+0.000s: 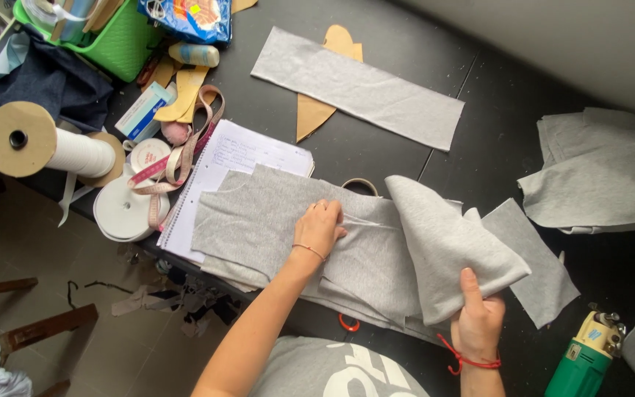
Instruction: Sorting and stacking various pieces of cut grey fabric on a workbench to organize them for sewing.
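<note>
Right hand [477, 317] on folded-back, soft grey fabric piece [446, 246].

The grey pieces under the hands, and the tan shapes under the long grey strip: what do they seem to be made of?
The grey pieces look like soft, matte knit fabric: heathered surface, limp folds where the right hand lifts one, while the left hand presses flat. The tan shapes are probably stiff paper or card: flat, sharp-cut edges, no drape.

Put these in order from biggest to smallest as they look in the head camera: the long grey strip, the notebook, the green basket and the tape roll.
1. Long grey strip
2. Notebook, partly covered by cloth, so unsure
3. Green basket, cut off by the picture edge, so unsure
4. Tape roll
</note>
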